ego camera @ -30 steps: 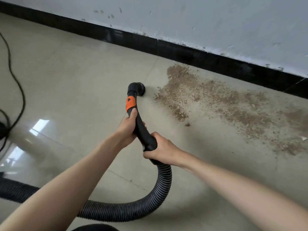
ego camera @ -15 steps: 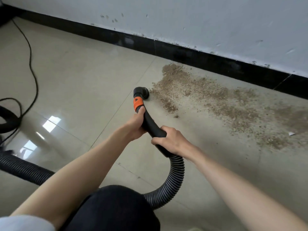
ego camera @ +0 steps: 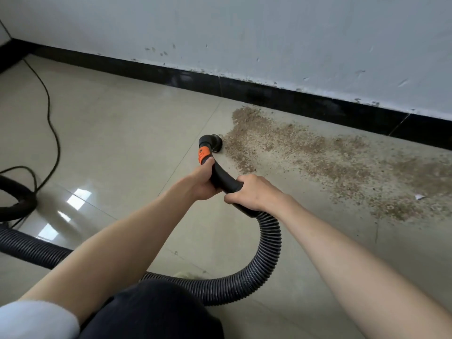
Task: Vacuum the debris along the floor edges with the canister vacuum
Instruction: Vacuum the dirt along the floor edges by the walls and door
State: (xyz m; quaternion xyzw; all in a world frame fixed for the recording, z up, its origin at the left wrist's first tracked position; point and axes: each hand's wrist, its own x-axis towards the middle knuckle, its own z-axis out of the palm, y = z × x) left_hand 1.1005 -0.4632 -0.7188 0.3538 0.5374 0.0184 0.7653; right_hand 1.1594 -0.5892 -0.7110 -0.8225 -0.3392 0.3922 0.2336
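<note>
- Brown debris (ego camera: 318, 155) lies in a band from centre frame to the right, along the black baseboard (ego camera: 281, 96).
- Nozzle (ego camera: 212, 143) sits at the band's left tip, mid-frame.
- Left hand (ego camera: 201, 183) and right hand (ego camera: 254, 193): fingers curled round the black handle (ego camera: 223, 178).
- Suggest slow passes rightward with the nozzle flat on the floor (ego camera: 122, 133), then tight along the baseboard.
- Keep slack in the hose (ego camera: 266, 255).
</note>
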